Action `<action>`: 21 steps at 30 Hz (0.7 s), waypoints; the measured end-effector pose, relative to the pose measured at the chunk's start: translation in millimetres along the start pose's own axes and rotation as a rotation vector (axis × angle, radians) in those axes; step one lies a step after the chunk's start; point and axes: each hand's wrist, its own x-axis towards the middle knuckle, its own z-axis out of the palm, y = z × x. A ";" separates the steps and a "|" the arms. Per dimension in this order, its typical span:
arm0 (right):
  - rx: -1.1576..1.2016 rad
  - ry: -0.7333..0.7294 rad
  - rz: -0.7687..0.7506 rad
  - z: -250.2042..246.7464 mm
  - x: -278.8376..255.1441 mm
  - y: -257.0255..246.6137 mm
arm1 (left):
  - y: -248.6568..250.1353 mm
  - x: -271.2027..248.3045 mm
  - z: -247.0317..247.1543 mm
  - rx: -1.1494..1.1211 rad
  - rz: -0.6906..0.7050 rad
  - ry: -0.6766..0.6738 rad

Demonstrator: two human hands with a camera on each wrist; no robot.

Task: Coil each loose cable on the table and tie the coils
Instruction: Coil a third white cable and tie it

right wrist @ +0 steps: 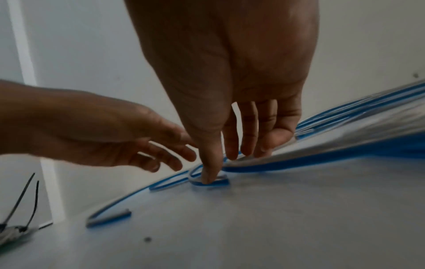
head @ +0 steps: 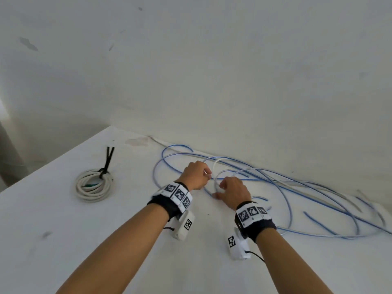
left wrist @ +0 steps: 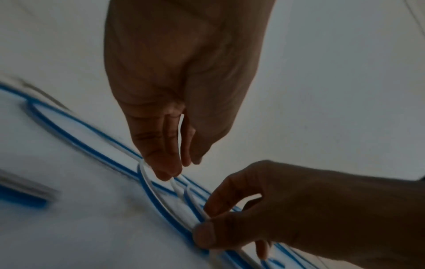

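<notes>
both hands work a small loop of the blue cable [head: 284, 194] on the table [head: 63, 240].
the left hand [head: 196, 175] pinches a strand of the loop between thumb and fingertips; the right hand [head: 233, 190], just at its 4 o'clock, curls its fingers round the loop, thumb pressed on it at the tabletop. the rest of the cable sprawls loose along the wall toward 3 o'clock. a white coil [head: 93, 185], already bound with a black tie [head: 107, 161], lies well apart at 9 o'clock of the hands.
</notes>
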 end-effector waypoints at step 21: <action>0.130 0.132 -0.007 -0.8 14.7 44.0 | 44.5 32.3 5.4 -0.512 0.156 0.239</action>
